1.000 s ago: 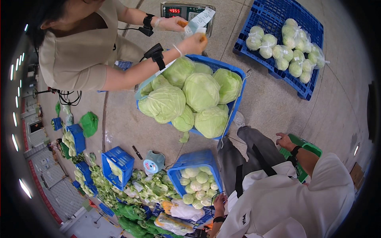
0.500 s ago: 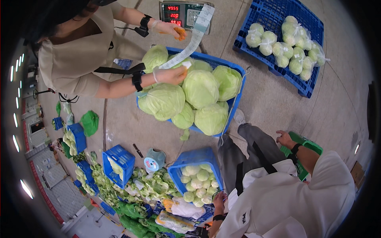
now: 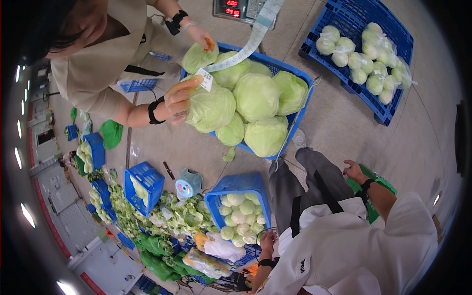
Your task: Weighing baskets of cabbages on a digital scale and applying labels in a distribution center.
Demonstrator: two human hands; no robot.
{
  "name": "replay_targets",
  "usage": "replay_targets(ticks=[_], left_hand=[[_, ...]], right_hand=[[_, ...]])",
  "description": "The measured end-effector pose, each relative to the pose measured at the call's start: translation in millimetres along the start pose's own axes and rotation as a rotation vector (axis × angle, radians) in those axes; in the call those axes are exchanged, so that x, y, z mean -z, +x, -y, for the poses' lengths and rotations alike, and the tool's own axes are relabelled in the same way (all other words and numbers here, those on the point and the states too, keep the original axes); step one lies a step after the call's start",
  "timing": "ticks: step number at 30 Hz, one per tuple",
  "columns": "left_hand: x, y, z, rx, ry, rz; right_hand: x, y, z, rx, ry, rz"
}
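Observation:
My left hand (image 3: 268,244) is beside the blue crate (image 3: 240,183) of small round cabbages (image 3: 244,216). Its fingers are curled by a thin dark loop (image 3: 260,237); what they grip is too small to make out. My right hand (image 3: 353,171) hangs over a green crate (image 3: 372,178) with fingers stretched, holding nothing. Ahead, a co-worker's hand (image 3: 182,96) in a clear glove with orange fingertips holds a white label (image 3: 205,79) at a film-wrapped cabbage (image 3: 211,109). The co-worker's other hand (image 3: 206,42) touches another cabbage (image 3: 200,57) in the large blue basket (image 3: 299,115).
A strip of labels (image 3: 255,37) runs from near the scale (image 3: 231,9) to the basket. At right, bagged cabbages lie on a blue pallet (image 3: 312,38). A pale blue stool (image 3: 189,183), a blue crate (image 3: 143,189) and loose leaves (image 3: 182,216) lie to the left.
The co-worker's label-holding hand has moved left onto the wrapped cabbage; the other has come down from near the scale to a cabbage. The view has shifted slightly. My hands stay about where they were.

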State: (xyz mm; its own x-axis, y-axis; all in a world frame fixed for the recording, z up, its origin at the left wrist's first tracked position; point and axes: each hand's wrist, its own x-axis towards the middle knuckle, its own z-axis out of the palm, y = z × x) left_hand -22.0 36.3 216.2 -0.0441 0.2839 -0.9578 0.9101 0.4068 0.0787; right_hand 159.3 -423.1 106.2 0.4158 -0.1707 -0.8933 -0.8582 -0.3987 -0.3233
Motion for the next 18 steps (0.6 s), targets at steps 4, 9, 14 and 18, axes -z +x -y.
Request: replay_targets(ticks=[4,9,14,18], left_hand=[[-2,-6,-2,-0.015,0.004,-0.037],[-8,-5,-5,0.041,-0.012,0.004],[-8,-9,-2,0.027,-0.018,0.011],[-3,-4,6,0.043,0.006,-0.007]], right_hand=[[-1,-2,2,-0.001,0.006,-0.009],[1,3,-6,0.037,-0.004,0.029],[-1,3,-13,0.024,0.017,-0.003],[-4,4,-11,0.030,0.000,0.004]])
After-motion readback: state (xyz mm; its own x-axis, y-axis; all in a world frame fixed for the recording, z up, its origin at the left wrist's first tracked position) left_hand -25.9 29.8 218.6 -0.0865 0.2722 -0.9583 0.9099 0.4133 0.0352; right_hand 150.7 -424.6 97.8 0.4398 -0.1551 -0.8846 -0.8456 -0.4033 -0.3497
